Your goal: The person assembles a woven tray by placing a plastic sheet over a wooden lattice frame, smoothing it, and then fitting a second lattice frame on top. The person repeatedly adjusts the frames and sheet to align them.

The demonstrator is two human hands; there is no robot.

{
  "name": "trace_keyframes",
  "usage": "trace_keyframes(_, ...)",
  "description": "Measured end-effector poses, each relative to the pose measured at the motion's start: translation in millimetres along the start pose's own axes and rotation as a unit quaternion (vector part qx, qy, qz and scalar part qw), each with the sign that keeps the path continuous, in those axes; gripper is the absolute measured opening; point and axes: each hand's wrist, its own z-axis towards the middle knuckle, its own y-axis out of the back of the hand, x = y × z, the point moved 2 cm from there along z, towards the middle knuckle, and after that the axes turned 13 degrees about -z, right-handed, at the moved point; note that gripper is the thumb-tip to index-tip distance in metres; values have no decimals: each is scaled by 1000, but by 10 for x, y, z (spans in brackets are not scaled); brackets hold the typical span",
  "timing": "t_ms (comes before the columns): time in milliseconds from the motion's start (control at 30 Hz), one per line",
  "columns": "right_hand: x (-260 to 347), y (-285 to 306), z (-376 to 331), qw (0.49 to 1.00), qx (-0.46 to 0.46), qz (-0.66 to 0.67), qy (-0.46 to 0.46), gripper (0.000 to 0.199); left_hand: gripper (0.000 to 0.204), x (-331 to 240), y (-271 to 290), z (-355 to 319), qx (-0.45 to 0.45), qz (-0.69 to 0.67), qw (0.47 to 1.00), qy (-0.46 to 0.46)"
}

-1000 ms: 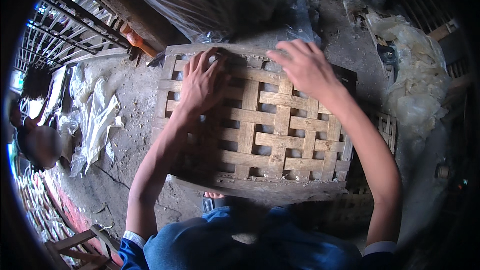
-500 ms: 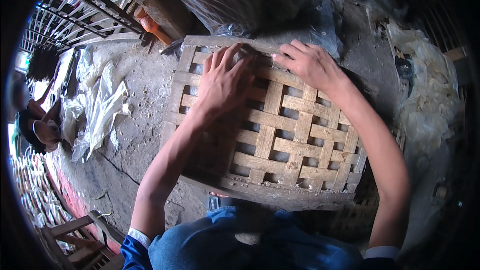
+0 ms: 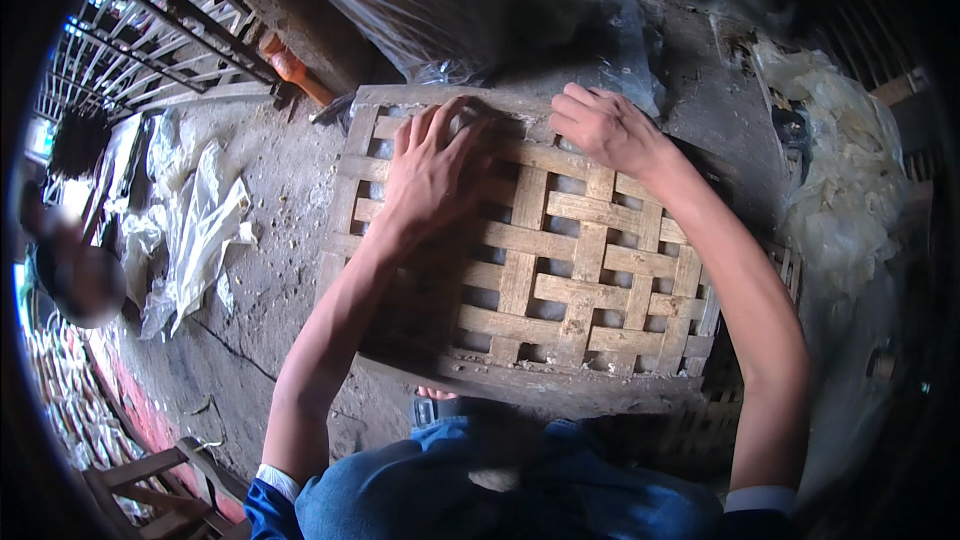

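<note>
Left hand (image 3: 435, 175) flat, open on wooden lattice tray (image 3: 560, 270); right hand (image 3: 605, 130) open too — both shifted slightly toward its far edge

The person wears a blue top with sleeves pushed up above the elbows; at each sleeve end there is a thin white band, one at the lower left and one at the lower right. The forearms are bare, with no watch and no bracelet. The left hand (image 3: 432, 172) and the right hand (image 3: 606, 128) have no gloves and no rings that I can see. Near the lower edge, blue trousers cover the legs.
</note>
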Motion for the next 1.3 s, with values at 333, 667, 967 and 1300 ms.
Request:
trace_keyframes(333,-842,937,-1738,864,5,79,-498,27,52,-18,-62,38,-7,-8,1000,-20)
trace_keyframes(667,-148,776,-1415,814,117,46,-568,37,53,-5,3,-15,12,11,1000,-7)
trace_keyframes(967,10,789,-916,720,346,71,-597,52,54,-5,27,-12,9,18,1000,-10)
trace_keyframes(1300,50,475,-1060,738,170,109,-644,48,48,-44,-8,8,36,16,999,-28)
